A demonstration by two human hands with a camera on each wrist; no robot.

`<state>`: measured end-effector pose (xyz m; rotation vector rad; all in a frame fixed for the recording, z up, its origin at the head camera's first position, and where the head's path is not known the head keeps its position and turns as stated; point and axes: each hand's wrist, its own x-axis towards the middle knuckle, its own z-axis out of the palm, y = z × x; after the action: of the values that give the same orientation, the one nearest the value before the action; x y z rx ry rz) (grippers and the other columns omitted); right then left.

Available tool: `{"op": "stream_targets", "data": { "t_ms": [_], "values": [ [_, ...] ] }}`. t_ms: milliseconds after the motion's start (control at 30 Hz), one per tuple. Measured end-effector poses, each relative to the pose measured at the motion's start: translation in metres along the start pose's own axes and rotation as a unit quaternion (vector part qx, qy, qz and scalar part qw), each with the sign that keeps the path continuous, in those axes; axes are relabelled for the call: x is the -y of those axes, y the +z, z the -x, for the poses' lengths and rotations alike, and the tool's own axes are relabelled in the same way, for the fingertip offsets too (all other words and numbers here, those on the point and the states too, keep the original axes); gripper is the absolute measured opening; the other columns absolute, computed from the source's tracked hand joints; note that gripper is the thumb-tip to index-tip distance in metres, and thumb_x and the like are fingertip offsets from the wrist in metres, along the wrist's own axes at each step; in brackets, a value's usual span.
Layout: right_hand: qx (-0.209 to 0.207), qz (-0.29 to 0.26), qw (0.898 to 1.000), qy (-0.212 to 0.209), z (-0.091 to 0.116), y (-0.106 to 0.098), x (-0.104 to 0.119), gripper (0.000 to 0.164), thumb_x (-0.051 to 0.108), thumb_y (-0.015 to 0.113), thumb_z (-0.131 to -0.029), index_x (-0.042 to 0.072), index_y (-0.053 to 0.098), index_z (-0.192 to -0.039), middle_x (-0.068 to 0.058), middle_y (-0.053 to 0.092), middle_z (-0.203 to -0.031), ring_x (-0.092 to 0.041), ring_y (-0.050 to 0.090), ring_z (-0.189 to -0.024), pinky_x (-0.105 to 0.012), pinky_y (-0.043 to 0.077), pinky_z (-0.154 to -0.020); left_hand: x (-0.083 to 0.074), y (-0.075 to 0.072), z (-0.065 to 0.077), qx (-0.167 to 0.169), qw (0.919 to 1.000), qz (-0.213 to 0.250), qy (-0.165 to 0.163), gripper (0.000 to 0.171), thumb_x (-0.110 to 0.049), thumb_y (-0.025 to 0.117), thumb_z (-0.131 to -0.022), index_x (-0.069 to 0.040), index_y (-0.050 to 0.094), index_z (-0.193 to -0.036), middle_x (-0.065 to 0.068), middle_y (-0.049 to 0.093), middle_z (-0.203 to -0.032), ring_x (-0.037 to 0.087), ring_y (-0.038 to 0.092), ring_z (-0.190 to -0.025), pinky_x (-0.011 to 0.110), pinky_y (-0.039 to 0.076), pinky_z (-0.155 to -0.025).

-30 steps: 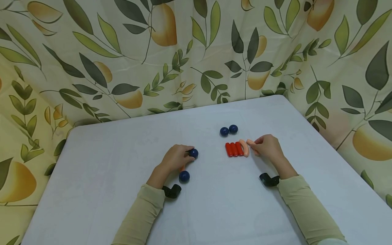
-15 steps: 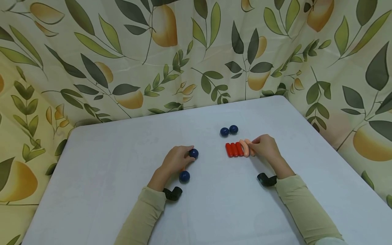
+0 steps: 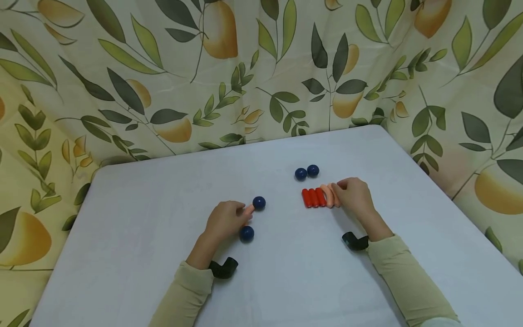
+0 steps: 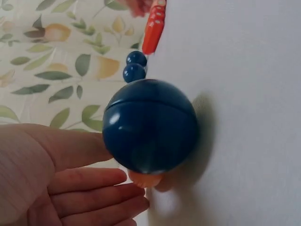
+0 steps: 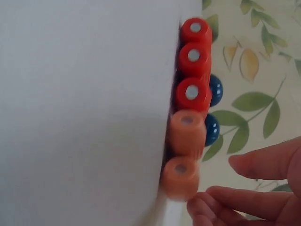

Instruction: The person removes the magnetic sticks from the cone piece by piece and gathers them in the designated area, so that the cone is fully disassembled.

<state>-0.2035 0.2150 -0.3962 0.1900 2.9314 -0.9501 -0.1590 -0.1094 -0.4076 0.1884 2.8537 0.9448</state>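
Observation:
My left hand [image 3: 224, 220] lies beside a curved peach-orange magnetic stick [image 3: 248, 210] set between a dark blue ball [image 3: 259, 203] and a second blue ball [image 3: 247, 234]. In the left wrist view its fingers [image 4: 89, 200] are straight, the large blue ball [image 4: 150, 127] hides the thumb tip, and the stick's end shows below it. At the right end of a side-by-side row, my right hand [image 3: 354, 197] touches the outer curved peach stick [image 5: 181, 179]. Its thumb stands apart from the fingertips. Red sticks [image 3: 313, 198] form the row's left part.
Two more blue balls [image 3: 307, 172] sit together just behind the row. All lie on a white-covered table [image 3: 163, 190], with a leaf-and-fruit patterned curtain [image 3: 229, 109] along the back and sides. A black camera mount [image 3: 223, 268] is on each wrist.
The left hand has let go of the upper blue ball and drawn back toward the lower left. The right hand has brought the outer peach stick against the row and loosened its fingers.

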Motion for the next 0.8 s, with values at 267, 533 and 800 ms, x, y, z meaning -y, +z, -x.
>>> {"op": "stream_targets", "data": {
  "t_ms": [267,533,800],
  "values": [
    [-0.006,-0.03,1.0,-0.008,0.004,0.012,0.021,0.04,0.026,0.053,-0.093,-0.008,0.059,-0.114,-0.02,0.061,-0.093,-0.028,0.056,-0.072,-0.032,0.05,-0.061,-0.005,0.005,-0.002,-0.012,0.9996,-0.026,0.002,0.026,-0.02,0.07,-0.082,-0.007,0.07,-0.105,-0.001,0.063,-0.079,0.014,0.052,-0.067,0.026,0.04,-0.056],
    [-0.002,-0.037,0.998,-0.054,0.005,0.025,0.04,0.034,0.024,0.055,-0.091,-0.005,0.063,-0.109,-0.018,0.063,-0.096,-0.026,0.055,-0.08,-0.033,0.051,-0.067,-0.012,0.012,-0.006,-0.039,0.9972,-0.044,0.047,0.017,-0.022,0.066,-0.086,-0.009,0.075,-0.091,-0.001,0.064,-0.074,0.012,0.051,-0.062,0.025,0.041,-0.055],
    [0.039,-0.025,0.995,-0.091,0.008,0.038,0.052,0.026,0.022,0.057,-0.09,-0.001,0.068,-0.096,-0.007,0.064,-0.074,-0.02,0.055,-0.07,-0.031,0.047,-0.064,-0.014,0.02,-0.01,-0.066,0.9949,-0.032,0.069,0.02,-0.027,0.067,-0.085,-0.009,0.075,-0.09,0.003,0.069,-0.085,0.017,0.063,-0.077,0.029,0.05,-0.066]
  ]
}}
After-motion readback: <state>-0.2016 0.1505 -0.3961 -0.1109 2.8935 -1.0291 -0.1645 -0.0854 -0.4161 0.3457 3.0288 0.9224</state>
